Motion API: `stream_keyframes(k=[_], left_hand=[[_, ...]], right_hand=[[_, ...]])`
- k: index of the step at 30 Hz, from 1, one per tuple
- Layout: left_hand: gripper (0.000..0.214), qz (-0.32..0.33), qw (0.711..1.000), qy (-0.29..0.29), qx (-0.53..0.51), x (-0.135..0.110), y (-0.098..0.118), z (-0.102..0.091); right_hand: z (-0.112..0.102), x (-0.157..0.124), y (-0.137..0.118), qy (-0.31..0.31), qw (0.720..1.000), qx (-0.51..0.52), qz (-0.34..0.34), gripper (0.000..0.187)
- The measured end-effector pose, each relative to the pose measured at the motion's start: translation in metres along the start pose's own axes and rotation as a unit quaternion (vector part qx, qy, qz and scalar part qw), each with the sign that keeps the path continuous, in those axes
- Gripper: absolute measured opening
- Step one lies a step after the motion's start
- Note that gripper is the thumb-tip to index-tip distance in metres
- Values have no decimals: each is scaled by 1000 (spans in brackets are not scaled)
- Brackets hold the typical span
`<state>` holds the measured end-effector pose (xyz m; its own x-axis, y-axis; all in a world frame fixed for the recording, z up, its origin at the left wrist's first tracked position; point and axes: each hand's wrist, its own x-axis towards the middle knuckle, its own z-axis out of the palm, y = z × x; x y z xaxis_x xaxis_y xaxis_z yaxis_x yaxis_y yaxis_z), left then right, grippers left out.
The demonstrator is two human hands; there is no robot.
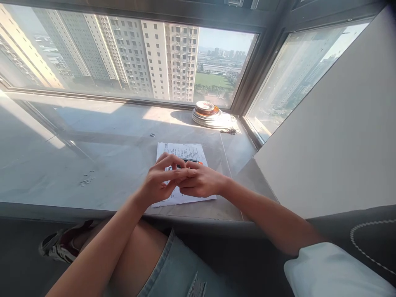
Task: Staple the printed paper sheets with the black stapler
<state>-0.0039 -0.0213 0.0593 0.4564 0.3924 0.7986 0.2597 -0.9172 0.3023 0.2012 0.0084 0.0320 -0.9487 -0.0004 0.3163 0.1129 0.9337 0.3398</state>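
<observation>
My left hand (163,175) and my right hand (199,181) meet above a printed sheet of paper (185,200). The left thumb and fingers are drawn together in a pinch against the fingers of the right hand. My right hand is closed, its fingers curled inward. Whatever lies between the fingertips is too small or hidden to make out. Just behind the hands, a dark object (191,160) with an orange part at its right end shows over the paper; the fingers cover most of it.
The paper lies on a wide grey windowsill (117,165) near its front edge. By the window corner stands a stack of round plates or lids (207,115), with a thin dark cord (229,131) beside it. Small bits (87,180) lie at left. A white wall (324,136) slants along the right.
</observation>
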Motion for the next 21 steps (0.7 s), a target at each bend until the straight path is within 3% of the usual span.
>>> stream_keyframes(k=[9,21], left_hand=[[22,-16,999,34,10,-1,-1,-2],[13,-35,999,7,-28,4,4,-1]], right_hand=[[-1,0,1,2,1000,-20,-14,15],[3,0,-2,48,998,-19,-23,21]])
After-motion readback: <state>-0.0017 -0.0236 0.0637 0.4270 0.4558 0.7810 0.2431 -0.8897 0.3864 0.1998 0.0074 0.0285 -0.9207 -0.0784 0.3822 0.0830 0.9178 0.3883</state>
